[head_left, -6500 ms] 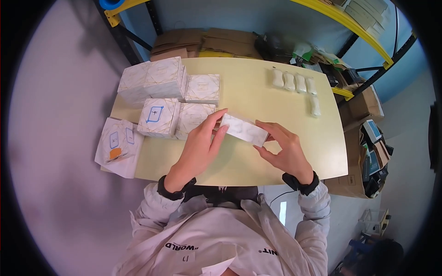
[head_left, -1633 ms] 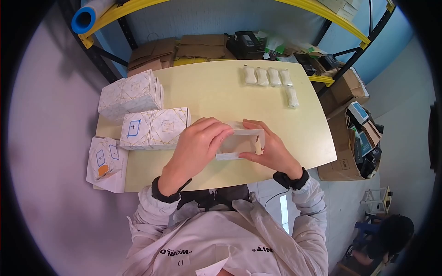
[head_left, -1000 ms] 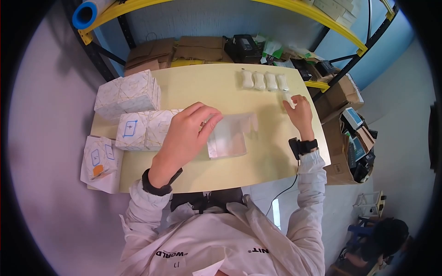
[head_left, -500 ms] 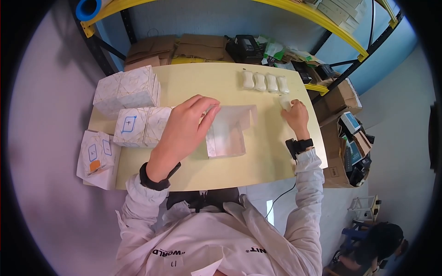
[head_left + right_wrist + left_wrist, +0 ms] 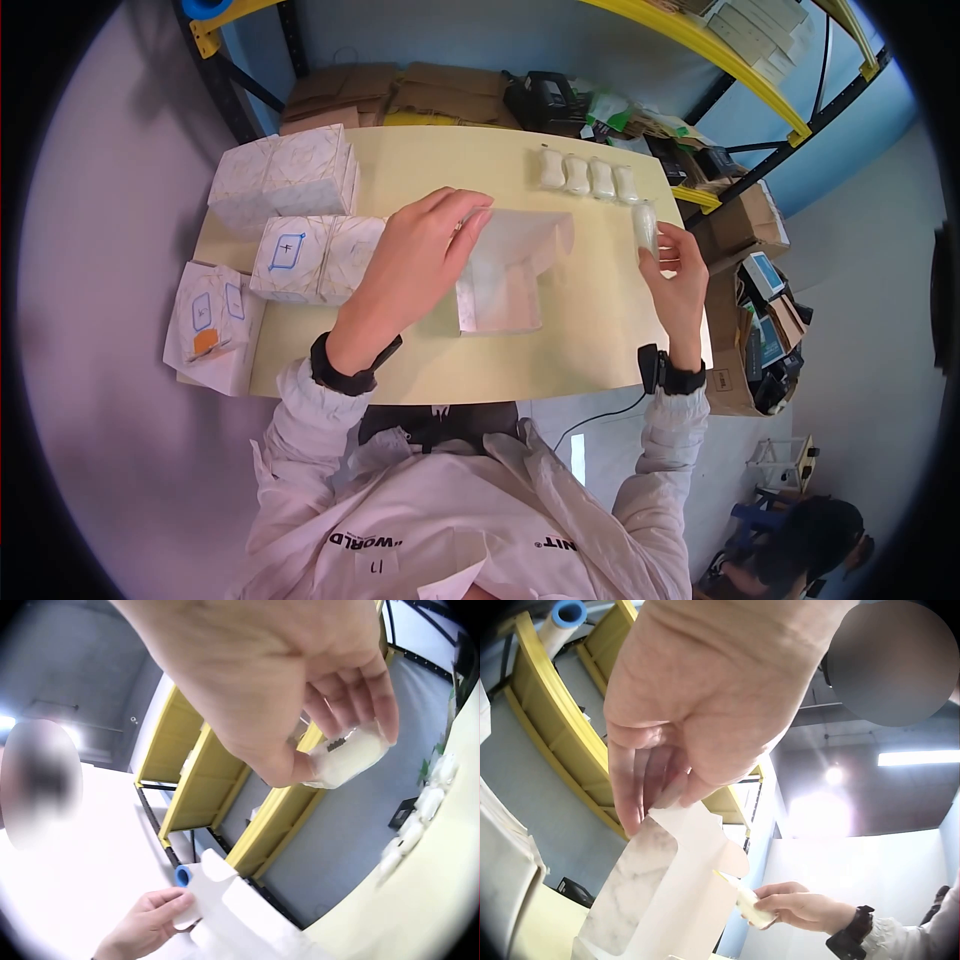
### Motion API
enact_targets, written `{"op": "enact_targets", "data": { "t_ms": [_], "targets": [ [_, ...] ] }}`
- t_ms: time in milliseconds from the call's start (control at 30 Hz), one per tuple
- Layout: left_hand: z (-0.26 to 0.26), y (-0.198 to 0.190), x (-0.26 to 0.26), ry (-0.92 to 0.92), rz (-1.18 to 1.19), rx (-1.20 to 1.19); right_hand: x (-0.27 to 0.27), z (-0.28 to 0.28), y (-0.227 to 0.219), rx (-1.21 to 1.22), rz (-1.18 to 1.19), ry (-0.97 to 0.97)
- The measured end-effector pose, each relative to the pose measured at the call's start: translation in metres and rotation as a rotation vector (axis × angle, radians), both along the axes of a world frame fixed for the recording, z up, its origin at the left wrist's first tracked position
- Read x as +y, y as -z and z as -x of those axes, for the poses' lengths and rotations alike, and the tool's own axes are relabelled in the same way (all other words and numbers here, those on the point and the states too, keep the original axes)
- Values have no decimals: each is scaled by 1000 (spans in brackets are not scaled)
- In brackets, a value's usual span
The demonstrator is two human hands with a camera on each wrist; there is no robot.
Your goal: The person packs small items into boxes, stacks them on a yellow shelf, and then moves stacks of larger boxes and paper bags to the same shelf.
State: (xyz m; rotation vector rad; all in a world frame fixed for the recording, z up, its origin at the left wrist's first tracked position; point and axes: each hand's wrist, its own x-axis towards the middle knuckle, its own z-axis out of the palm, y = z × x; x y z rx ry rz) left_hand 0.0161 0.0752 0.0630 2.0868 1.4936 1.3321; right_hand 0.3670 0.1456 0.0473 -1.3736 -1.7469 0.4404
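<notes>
In the head view my left hand (image 5: 425, 250) pinches the raised lid of a white marbled cardboard box (image 5: 500, 315), which stands open on the table. The left wrist view shows thumb and fingertips at the top edge of that lid (image 5: 694, 862). Off to the right, my right hand (image 5: 680, 285) holds a small white packet (image 5: 645, 228) in clear wrap, pinched between thumb and fingers in the right wrist view (image 5: 349, 759). Similar white packets (image 5: 577, 176) lie in a row just beyond that hand.
Marbled boxes (image 5: 312, 170) are stacked at the back left, with more boxes (image 5: 290, 258) in front. A box with an orange patch (image 5: 207, 315) sits at the table's left edge. Yellow shelving (image 5: 700, 55) rises behind. A full carton (image 5: 735, 375) stands right; another person (image 5: 815, 540) is lower right.
Both hands held the box earlier; it has since been opened and stands on the table. My right hand let go, reached right and took the packet. One box beside the stack is gone.
</notes>
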Motion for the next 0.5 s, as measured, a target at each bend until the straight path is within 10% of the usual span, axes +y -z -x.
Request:
{"op": "enact_targets", "data": {
  "t_ms": [500],
  "targets": [
    [1, -2, 2, 6, 51, -24, -75, 95, -13, -243, -259, -529]
  ]
}}
